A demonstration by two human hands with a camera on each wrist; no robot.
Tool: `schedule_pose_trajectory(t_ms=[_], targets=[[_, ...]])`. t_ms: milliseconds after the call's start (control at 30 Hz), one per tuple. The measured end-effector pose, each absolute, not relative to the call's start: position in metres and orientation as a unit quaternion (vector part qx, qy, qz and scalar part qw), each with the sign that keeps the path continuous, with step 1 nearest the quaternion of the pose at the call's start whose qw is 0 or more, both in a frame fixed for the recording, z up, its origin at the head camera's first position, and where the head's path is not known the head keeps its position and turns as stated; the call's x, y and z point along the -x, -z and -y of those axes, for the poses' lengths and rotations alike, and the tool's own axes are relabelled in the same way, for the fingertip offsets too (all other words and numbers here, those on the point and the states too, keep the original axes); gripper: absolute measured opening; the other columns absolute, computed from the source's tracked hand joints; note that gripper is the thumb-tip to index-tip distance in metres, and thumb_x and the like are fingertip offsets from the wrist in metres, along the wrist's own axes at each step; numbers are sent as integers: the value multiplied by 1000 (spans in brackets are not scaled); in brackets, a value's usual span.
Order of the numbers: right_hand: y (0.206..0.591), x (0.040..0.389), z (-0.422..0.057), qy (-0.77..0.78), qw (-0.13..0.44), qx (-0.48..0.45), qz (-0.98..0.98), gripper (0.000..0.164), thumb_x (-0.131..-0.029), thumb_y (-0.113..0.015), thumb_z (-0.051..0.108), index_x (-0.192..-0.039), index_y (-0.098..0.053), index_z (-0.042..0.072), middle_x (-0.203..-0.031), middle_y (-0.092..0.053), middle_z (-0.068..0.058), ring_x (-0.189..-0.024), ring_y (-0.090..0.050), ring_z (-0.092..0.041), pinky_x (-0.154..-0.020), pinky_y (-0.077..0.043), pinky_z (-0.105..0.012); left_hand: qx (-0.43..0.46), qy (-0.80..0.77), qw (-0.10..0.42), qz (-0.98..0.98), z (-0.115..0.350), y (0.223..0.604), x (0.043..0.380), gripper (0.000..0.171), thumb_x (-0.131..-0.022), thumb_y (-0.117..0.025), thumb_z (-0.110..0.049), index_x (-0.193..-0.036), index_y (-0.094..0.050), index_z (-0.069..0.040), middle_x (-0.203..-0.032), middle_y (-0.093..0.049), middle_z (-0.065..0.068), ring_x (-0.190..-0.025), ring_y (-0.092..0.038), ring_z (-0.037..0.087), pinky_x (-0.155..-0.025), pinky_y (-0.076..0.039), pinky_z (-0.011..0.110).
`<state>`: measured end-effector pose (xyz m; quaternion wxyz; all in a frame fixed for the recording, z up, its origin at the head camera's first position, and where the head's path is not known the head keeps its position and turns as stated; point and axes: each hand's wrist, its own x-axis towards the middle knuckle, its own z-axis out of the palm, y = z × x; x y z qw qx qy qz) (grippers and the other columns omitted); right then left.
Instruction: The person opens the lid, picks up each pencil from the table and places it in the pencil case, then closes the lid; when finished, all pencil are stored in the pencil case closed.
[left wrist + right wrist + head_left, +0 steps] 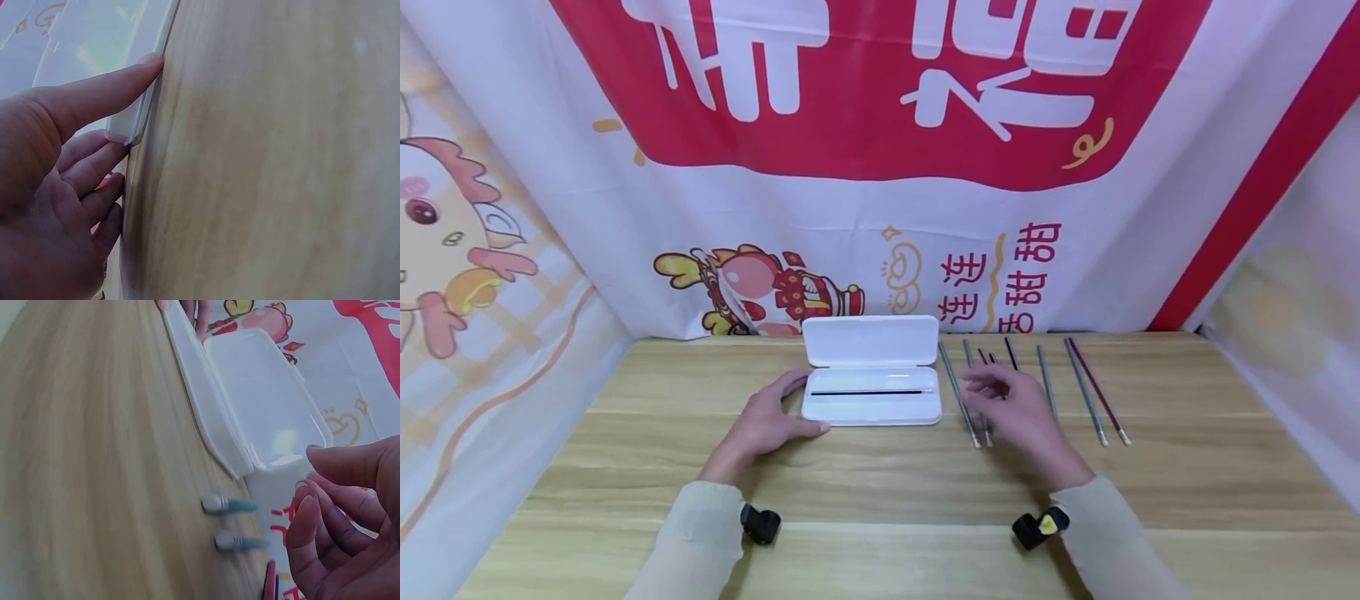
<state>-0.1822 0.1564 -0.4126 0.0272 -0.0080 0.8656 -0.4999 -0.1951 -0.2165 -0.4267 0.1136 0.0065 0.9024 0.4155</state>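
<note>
A white pencil case (pixel 872 410) lies with its lid (pixel 871 342) raised at the back. One dark pencil (pixel 868 392) rests lengthwise inside it. My left hand (pixel 767 421) holds the case at its left end, thumb along the front edge and fingers by the side, as the left wrist view also shows (pixel 69 150). Over the loose pencils to the right of the case hovers my right hand (pixel 1011 408). Its fingers bend loosely and the thumb stands apart from them in the right wrist view, with nothing between. A green pencil (pixel 958 392) slants beside the case.
Several more pencils lie right of the case, partly under my right hand, including a grey-green pencil (pixel 1086 390) and a dark red pencil (pixel 1099 390) farther right. A printed cloth (pixel 880 208) hangs behind the wooden table (pixel 880 492).
</note>
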Motion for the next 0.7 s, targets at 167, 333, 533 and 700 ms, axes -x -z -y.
schedule_pose_trajectory(t_ms=[167,333,533,700], targets=[[419,172,-184,488,19,-4,-872,32,-101,-76,25,-131,-73,14,-117,-72,-8,-105,-64,-23,-83,-58,-26,-10,-416,114,-902,217,427,195,91,-87,-92,-32,-165,-44,-23,-175,-38,11,-166,-24,43,-132,-20,69],[420,162,-210,470,13,-14,-883,33,-103,-75,28,-132,-73,12,-118,-73,-9,-106,-65,-23,-83,-57,-23,-4,-413,115,-904,218,428,194,92,-88,-92,-34,-165,-43,-23,-175,-38,11,-165,-24,43,-132,-20,69],[419,147,-238,477,36,-54,-877,41,-104,-74,29,-139,-69,10,-122,-71,-13,-100,-65,-22,-75,-60,-26,-4,-408,117,-905,218,428,195,91,-88,-91,-36,-165,-44,-25,-176,-37,10,-166,-23,43,-132,-20,69],[424,138,-263,482,37,-68,-873,47,-104,-73,32,-143,-65,6,-122,-71,-14,-90,-67,-17,-70,-61,-28,-5,-407,119,-906,216,427,197,91,-88,-91,-36,-165,-43,-24,-176,-38,10,-166,-23,42,-132,-20,69]])
